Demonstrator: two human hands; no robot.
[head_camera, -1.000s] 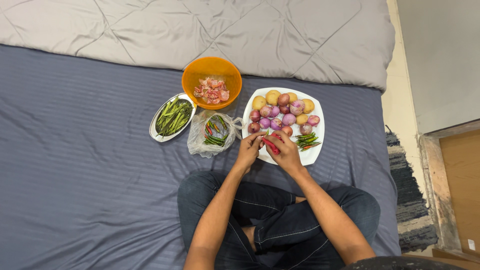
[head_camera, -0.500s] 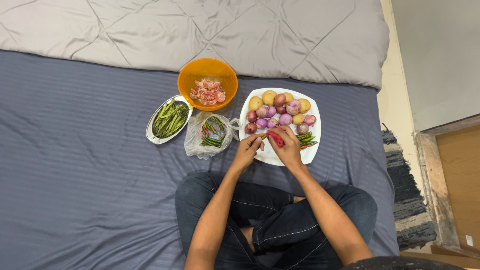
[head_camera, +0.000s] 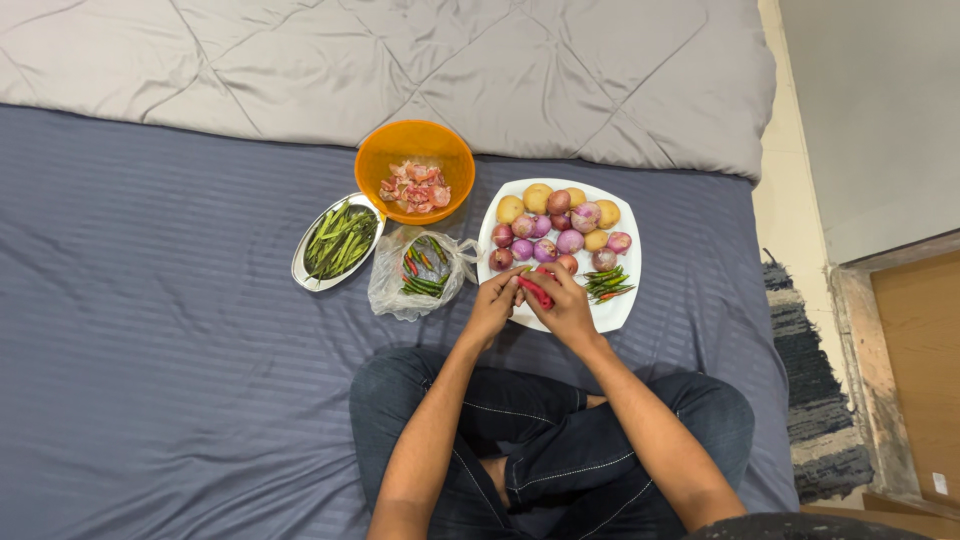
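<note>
Both hands, left hand and right hand, frame centre, grasping one long red chilli over one white square plate; one orange plastic bowl above.

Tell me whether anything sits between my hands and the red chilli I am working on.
Nothing visible does. The right hand holds the red chilli and the left hand touches its end, above the near edge of the white plate.
</note>
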